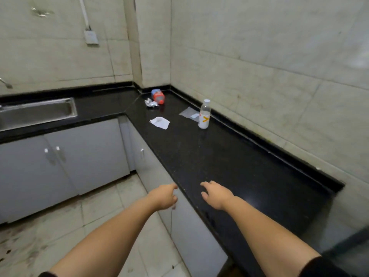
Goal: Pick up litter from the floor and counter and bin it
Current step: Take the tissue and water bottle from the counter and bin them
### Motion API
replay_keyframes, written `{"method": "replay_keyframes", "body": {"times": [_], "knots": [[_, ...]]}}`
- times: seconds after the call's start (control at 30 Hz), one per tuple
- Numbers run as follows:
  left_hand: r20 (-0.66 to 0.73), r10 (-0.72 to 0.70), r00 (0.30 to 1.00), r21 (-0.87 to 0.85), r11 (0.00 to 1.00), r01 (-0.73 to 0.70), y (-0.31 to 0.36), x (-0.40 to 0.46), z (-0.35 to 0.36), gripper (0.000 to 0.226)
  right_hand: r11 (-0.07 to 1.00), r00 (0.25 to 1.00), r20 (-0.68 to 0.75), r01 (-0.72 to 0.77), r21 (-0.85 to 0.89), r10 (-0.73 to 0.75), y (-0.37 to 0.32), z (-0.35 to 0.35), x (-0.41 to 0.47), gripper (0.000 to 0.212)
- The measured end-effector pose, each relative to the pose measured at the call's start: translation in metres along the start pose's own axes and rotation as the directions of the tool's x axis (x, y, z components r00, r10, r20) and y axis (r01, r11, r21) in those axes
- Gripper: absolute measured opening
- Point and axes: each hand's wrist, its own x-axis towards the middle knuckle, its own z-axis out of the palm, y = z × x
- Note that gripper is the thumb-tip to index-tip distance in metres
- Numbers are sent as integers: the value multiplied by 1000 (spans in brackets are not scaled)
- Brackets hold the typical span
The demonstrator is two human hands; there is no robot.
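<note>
We see a black stone counter (pixel 229 160) running along the tiled wall. Near its back edge stands an upright clear plastic bottle (pixel 204 116) with a white cap; its label carries an orange mark we cannot read, and whether anything is inside we cannot tell. Just behind it lies a flat clear plastic bag (pixel 188 113). A white paper napkin (pixel 159 122) lies mid-counter. In the far corner, a red-labelled bottle (pixel 158 95) lies on its side beside crumpled foil (pixel 151 103). Our left hand (pixel 163 195) hangs off the front edge, fingers loosely curled, empty. Our right hand (pixel 216 193) hovers over the counter's front edge, released.
</note>
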Motion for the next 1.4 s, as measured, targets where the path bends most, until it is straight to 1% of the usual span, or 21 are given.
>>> {"method": "replay_keyframes", "body": {"times": [0.13, 0.27, 0.4, 0.53, 0.63, 0.73, 0.87, 0.9, 0.97, 1.03, 1.13, 1.23, 1.3, 1.33, 1.4], "knots": [[7, 58, 998, 33, 998, -58, -8, 50, -28, 45, 999, 998, -35, -42, 25, 43, 3, -18, 45, 49], [19, 101, 995, 57, 993, -102, -33, 105, -66, 45, 991, 994, -39, -99, 90, 103, -9, -39, 102, 49], [30, 107, 994, 96, 989, -109, -65, 164, -112, 46, 982, 987, -69, -137, 127, 147, -28, -61, 157, 48], [35, 87, 996, 65, 994, -89, -82, 222, -142, 45, 971, 980, -81, -167, 168, 183, -32, -73, 207, 48], [64, 86, 994, 74, 993, -90, -85, 268, -151, 48, 949, 967, -95, -207, 236, 235, -21, -83, 248, 51], [42, 117, 992, 114, 986, -121, -86, 322, -159, 50, 908, 945, -130, -242, 342, 300, -4, -99, 300, 55], [24, 76, 997, 118, 990, -78, -89, 395, -173, 51, 802, 888, -155, -300, 516, 432, 17, -123, 369, 64], [-11, 62, 998, 109, 992, -60, -91, 412, -177, 50, 778, 871, -162, -313, 545, 463, 22, -129, 385, 67], [-124, 30, 992, 105, 994, -17, -97, 440, -183, 52, 728, 827, -199, -316, 608, 525, 29, -139, 413, 74], [-188, -8, 982, 115, 993, 31, -105, 463, -186, 62, 663, 770, -242, -291, 689, 590, 35, -145, 436, 81], [-155, -71, 985, 130, 987, 92, -119, 498, -189, 82, 553, 689, -257, -247, 796, 678, 42, -151, 465, 94], [-61, -99, 993, 141, 984, 107, -126, 534, -192, 90, 440, 609, -255, -173, 881, 751, 51, -159, 490, 102], [32, -111, 993, 174, 979, 104, -128, 552, -187, 87, 396, 575, -271, -101, 913, 772, 56, -163, 506, 105], [56, -93, 994, 223, 972, 78, -128, 559, -184, 82, 385, 568, -283, -65, 921, 773, 58, -164, 512, 105], [17, 3, 1000, 307, 952, -7, -128, 568, -180, 68, 376, 562, -299, -24, 926, 771, 60, -167, 522, 100]]}}
